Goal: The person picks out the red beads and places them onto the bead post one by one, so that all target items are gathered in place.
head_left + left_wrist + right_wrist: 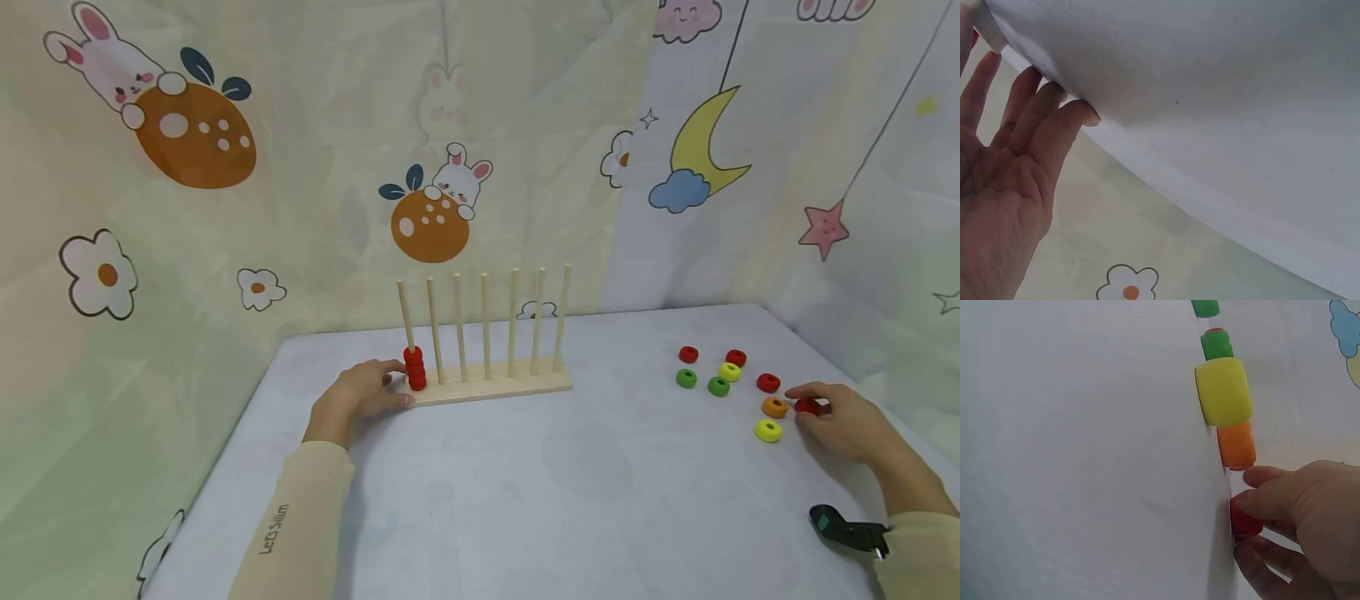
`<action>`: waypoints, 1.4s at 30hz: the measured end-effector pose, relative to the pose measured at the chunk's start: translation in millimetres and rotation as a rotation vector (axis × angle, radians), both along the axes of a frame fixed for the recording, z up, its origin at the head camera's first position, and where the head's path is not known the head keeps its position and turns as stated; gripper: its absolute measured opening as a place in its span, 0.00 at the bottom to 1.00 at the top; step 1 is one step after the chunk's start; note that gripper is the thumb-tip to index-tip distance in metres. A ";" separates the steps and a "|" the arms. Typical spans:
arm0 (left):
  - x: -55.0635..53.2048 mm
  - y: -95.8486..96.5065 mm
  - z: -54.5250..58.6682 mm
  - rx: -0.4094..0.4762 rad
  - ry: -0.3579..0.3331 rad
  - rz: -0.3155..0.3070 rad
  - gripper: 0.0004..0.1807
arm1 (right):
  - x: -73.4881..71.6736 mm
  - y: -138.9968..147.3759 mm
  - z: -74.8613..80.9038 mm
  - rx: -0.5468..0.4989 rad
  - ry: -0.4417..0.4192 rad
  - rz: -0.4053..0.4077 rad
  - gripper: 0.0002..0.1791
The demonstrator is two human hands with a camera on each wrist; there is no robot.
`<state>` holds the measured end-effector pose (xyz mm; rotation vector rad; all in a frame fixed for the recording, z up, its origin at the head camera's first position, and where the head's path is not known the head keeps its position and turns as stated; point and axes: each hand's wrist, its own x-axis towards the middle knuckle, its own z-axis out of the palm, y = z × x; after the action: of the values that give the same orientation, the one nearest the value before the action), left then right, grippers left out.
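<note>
In the head view a wooden peg rack [495, 387] with several upright dowels stands at the middle back of the table. Red beads [415, 368] are stacked on its leftmost peg. My left hand [363, 389] holds the rack's left end, thumb at the front and fingers behind. The left wrist view catches only a corner of the wooden base [988, 28] beside the fingers. On the far right, my right hand [847, 419] pinches a red bead [1246, 517] between thumb and fingers, low at the tabletop. Next to it lie an orange bead [774, 407] and a yellow bead [768, 431].
Loose beads lie around the right back: a red bead [768, 382], a green bead [718, 387], another yellow bead [730, 372] and several more. A black strap-like piece [847, 529] sticks out from the right sleeve. Patterned cloth [330, 208] hangs behind the white table [510, 500].
</note>
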<state>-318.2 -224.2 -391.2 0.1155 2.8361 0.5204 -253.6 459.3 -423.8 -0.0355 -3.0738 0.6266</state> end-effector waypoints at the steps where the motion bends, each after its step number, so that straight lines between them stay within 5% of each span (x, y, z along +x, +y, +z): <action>1: 0.3 -0.2 0.4 0.000 0.000 0.001 0.38 | -0.2 -0.5 0.5 0.003 0.001 0.003 0.20; 21: -0.2 0.9 2.8 0.020 0.011 -0.018 0.38 | 7.2 -28.0 19.6 0.010 0.197 -0.149 0.15; 30: 0.1 0.7 4.8 0.008 0.013 -0.039 0.35 | 4.4 -47.7 28.9 0.017 0.248 -0.084 0.13; 42: -0.7 -1.9 4.0 0.002 0.015 -0.048 0.35 | -3.3 -87.8 35.9 -0.054 0.276 -0.078 0.22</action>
<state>-318.8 -226.1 -387.2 0.1885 2.8393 0.5138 -257.0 371.6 -387.8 -0.0635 -2.7758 0.6491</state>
